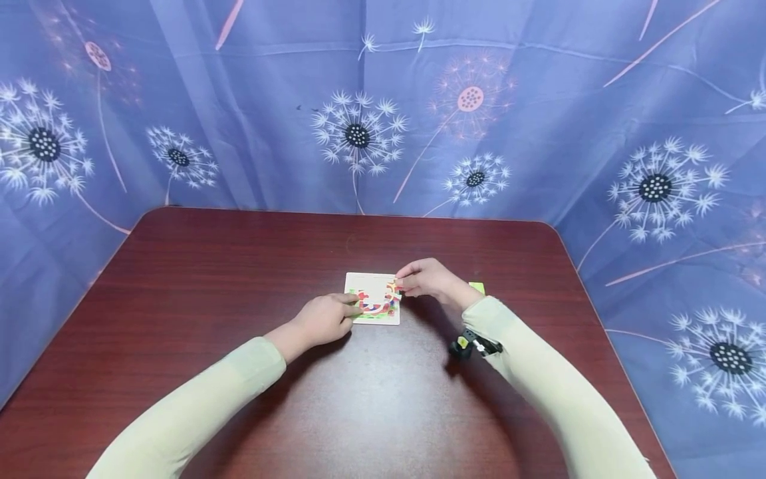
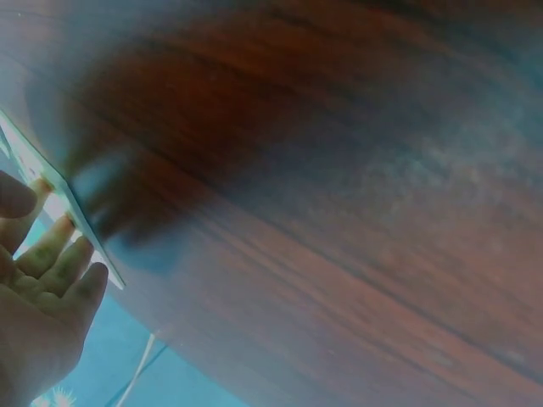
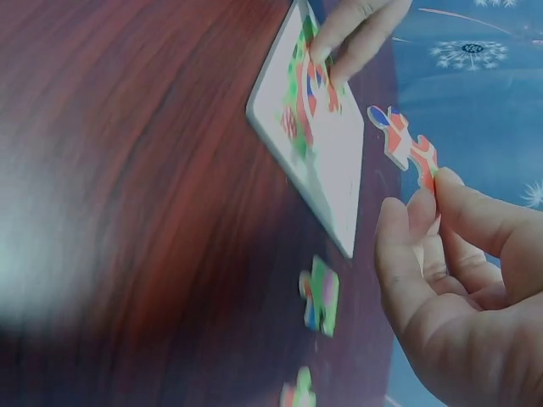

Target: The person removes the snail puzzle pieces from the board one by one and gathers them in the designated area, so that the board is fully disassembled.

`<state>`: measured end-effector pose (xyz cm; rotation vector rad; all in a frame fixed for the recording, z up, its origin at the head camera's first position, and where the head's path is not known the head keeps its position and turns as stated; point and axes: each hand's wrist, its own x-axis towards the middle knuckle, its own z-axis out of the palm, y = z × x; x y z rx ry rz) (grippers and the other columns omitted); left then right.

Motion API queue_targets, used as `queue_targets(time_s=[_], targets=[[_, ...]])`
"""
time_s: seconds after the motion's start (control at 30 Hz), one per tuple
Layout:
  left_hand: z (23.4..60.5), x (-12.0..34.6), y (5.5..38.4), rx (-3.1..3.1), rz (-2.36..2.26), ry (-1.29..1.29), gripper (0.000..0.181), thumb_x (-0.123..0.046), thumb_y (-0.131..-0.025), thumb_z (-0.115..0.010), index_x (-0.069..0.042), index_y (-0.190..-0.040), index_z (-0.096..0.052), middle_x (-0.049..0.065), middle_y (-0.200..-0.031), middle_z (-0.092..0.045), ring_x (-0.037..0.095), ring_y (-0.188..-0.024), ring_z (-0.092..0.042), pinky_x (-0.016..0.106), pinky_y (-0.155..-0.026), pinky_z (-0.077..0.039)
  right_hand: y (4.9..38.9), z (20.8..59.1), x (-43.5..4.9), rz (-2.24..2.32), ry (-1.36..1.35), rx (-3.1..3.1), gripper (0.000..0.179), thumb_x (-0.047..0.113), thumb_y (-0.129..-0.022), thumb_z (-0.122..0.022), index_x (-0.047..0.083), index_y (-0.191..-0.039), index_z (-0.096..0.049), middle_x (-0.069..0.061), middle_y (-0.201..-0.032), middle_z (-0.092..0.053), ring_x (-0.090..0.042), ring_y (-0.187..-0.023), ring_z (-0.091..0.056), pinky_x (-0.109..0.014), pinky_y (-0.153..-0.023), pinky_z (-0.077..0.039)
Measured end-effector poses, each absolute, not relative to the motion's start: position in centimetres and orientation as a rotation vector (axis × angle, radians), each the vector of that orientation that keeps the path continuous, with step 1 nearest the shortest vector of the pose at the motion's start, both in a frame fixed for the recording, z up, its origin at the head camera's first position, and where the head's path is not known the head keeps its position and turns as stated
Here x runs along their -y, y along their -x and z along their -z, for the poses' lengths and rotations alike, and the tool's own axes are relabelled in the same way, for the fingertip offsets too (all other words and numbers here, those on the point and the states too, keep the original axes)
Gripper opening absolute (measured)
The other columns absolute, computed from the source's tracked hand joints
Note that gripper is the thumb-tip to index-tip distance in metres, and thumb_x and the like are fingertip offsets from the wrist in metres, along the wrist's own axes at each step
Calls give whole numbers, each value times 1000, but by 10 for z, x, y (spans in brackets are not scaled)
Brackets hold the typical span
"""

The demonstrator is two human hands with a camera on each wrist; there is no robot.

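Note:
A flat white puzzle board (image 1: pixel 365 279) lies on the table, part of it covered with red, blue and green jigsaw pieces. On its left side, the fingertips of my left hand (image 1: pixel 326 319) rest with fingers stretched out; the left wrist view shows that hand (image 2: pixel 42 288) at the board's edge. My right hand (image 1: pixel 427 276) pinches a red, white and blue jigsaw piece (image 3: pixel 394 136) between thumb and fingertips. In the right wrist view, this piece is held raised beside the board's bare white part, with my right hand (image 3: pixel 475 280) behind it.
Near the board, a loose green jigsaw piece (image 3: pixel 322 297) lies on the table, with another loose piece (image 3: pixel 299 392) farther along. Something bright green (image 1: pixel 477 287) shows behind the right wrist. A blue dandelion-print curtain (image 1: pixel 269 120) borders the dark red wooden table (image 1: pixel 239 266).

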<state>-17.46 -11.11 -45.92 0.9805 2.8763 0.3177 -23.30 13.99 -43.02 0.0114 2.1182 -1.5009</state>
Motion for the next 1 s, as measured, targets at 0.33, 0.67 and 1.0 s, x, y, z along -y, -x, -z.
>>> queue_targets(time_s=[0.33, 0.67, 1.0], targets=[[458, 111, 173, -2876, -317, -964, 39, -10, -91, -55, -14, -123, -76, 10, -139, -68, 30, -129, -66, 49, -99, -58, 231, 415, -185, 1302, 97, -2204, 31, 3, -96, -65, -14, -121, -64, -4, -97, -76, -11, -91, -73, -41, -98, -61], [460, 111, 173, -2892, -292, -985, 36, -10, -92, -58, -15, -122, -77, 9, -139, -68, 29, -128, -66, 48, -98, -58, 232, 417, -215, 1121, 99, -2203, 28, 2, -97, -63, -17, -119, -64, 2, -86, -72, -9, -81, -66, -33, -89, -63], [460, 110, 173, -2898, -295, -977, 34, -11, -93, -59, -16, -121, -77, 7, -138, -69, 28, -127, -67, 48, -97, -59, 235, 426, -232, 1058, 85, -2231, 28, 3, -95, -67, -17, -115, -67, 9, -81, -71, -6, -75, -63, -30, -82, -62]])
